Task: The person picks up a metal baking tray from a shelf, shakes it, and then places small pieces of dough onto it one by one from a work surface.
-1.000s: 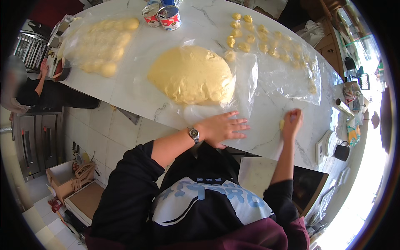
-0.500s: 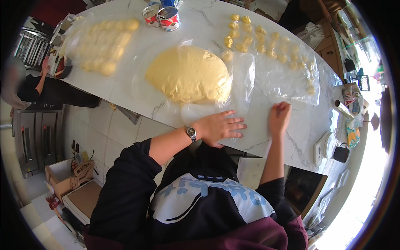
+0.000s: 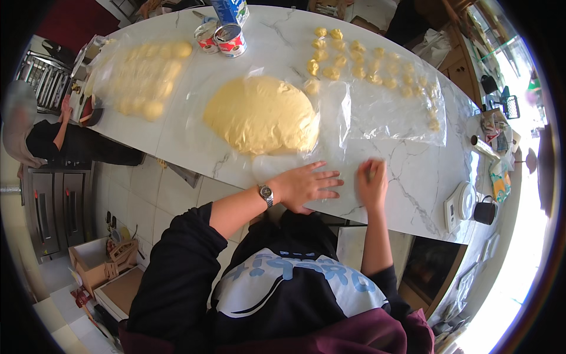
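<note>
My left hand [image 3: 303, 187] lies spread, palm down, on the edge of a clear plastic sheet [image 3: 266, 168] at the counter's front. My right hand [image 3: 371, 180], slightly blurred, is curled on the marble just right of it; whatever it holds is hidden. Beyond both hands, a large mound of yellow dough [image 3: 259, 115] rests in plastic. To its right, small gold-yellow pieces [image 3: 331, 72] are spread in rows, partly beneath clear film [image 3: 395, 118]. At the left, round dough balls [image 3: 150, 109] lie under plastic.
Opened cans [image 3: 230, 47] and a blue carton [image 3: 229, 12] stand at the back of the marble counter [image 3: 413, 183]. On the right are a white scale [image 3: 457, 209], a dark container [image 3: 484, 211] and a roll [image 3: 483, 146]. A co-worker [image 3: 50, 141] stands at far left.
My right hand has moved left, closer to my left hand. The small pale piece seen under it earlier is now hidden. My left hand stays spread on the counter.
</note>
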Motion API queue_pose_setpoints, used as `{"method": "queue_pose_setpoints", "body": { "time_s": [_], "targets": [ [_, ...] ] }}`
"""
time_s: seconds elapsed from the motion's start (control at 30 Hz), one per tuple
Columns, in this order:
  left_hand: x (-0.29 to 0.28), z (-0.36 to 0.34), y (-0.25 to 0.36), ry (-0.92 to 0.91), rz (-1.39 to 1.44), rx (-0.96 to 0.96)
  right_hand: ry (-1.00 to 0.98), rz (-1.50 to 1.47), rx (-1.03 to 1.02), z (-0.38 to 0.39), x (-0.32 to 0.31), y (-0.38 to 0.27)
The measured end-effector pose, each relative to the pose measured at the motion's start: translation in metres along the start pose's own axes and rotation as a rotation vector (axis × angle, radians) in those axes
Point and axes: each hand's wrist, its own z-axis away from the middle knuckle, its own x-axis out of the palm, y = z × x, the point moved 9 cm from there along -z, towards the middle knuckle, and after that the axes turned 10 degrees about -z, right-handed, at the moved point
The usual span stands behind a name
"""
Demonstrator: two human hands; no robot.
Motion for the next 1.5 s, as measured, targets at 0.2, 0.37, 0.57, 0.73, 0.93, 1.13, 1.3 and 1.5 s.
{"method": "queue_pose_setpoints", "body": {
  "time_s": [0.2,0.37,0.57,0.73,0.93,1.13,1.3,1.5],
  "targets": [
    [0.001,0.001,0.003,-0.024,0.009,-0.004,0.1,0.232,-0.079,-0.009,-0.06,0.037],
    [-0.004,-0.004,0.001,-0.009,0.007,0.013,0.013,-0.006,0.031,-0.032,-0.007,0.007],
    [-0.003,-0.001,0.001,0.008,0.02,0.0,-0.024,-0.036,0.025,0.01,-0.054,0.049],
    [-0.004,-0.003,0.002,-0.015,0.018,-0.001,0.055,0.068,-0.086,-0.04,-0.027,0.009],
    [-0.004,0.002,-0.001,-0.001,0.041,-0.014,-0.012,-0.093,-0.039,0.019,-0.06,0.043],
    [-0.002,-0.007,0.001,-0.024,0.045,-0.012,0.011,0.041,0.077,-0.022,-0.03,0.022],
    [-0.011,-0.004,-0.001,0.0,0.013,-0.043,0.03,-0.067,0.083,0.024,-0.057,0.014],
    [-0.014,-0.008,0.001,0.011,-0.008,-0.036,0.145,-0.149,0.184,0.004,-0.087,0.029]
  ]
}}
